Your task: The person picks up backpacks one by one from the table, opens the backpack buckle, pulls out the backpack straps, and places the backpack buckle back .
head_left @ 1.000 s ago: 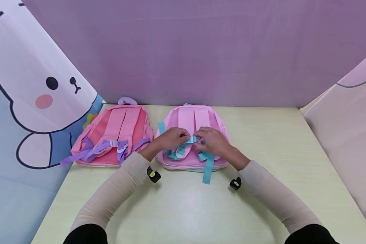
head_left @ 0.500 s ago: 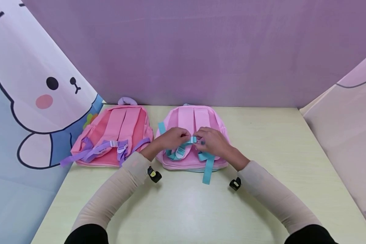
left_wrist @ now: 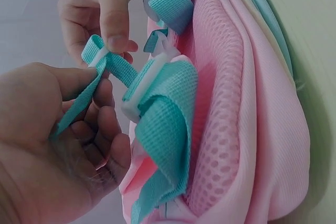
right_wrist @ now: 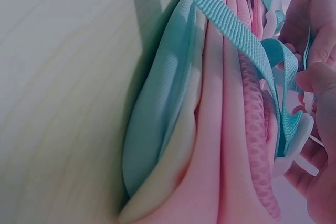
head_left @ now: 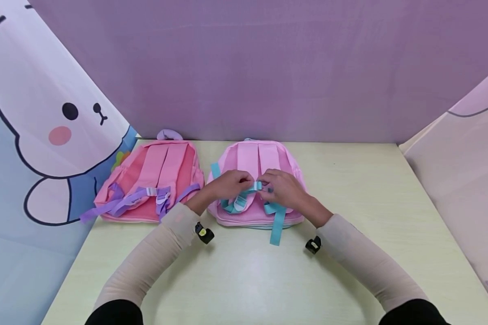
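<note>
A light pink backpack lies strap side up on the table, with teal webbing straps at its lower part. My left hand pinches the loose end of a teal strap between thumb and fingers. Facing it, my right hand pinches the same strap at a small pale buckle, which the fingers partly cover. The webbing passes through the buckle in a small loop. Closer to the bag, a white slider sits on the strap. Another teal strap hangs down over the bag's bottom edge.
A coral backpack with purple straps lies on the left, close to the pink one. Both rest on a pale wooden table. A purple backdrop rises behind, with printed cloth at the left and right.
</note>
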A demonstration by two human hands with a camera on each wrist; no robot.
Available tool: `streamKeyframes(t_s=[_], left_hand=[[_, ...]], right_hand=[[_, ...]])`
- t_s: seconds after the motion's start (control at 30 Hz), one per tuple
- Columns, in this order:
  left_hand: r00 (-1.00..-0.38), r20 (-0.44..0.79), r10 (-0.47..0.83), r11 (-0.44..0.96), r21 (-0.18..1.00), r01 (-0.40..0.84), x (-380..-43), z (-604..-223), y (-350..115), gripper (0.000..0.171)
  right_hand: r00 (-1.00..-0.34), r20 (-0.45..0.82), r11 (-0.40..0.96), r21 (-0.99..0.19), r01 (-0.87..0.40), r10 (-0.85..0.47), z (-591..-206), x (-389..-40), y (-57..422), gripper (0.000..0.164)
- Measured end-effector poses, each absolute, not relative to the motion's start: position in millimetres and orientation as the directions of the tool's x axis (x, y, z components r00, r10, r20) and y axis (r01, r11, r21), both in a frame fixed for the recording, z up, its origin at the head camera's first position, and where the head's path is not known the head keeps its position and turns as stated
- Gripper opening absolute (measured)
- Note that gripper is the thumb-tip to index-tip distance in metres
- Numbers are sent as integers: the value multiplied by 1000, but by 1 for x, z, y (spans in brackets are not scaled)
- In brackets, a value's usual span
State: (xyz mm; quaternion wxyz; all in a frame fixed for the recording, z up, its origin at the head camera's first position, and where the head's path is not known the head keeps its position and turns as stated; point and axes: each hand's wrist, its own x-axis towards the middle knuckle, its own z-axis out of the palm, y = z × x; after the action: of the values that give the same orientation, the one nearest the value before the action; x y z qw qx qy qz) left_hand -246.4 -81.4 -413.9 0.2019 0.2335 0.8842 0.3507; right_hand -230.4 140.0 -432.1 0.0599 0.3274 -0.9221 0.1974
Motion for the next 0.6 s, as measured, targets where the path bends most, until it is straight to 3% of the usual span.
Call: streamKeyframes(t_s=[0.6], left_hand=[[-808, -216, 547, 630, 742, 229, -246, -415, -88, 14]], right_hand=[[-786, 233, 717, -324, -618, -572, -432, -230, 140, 33]])
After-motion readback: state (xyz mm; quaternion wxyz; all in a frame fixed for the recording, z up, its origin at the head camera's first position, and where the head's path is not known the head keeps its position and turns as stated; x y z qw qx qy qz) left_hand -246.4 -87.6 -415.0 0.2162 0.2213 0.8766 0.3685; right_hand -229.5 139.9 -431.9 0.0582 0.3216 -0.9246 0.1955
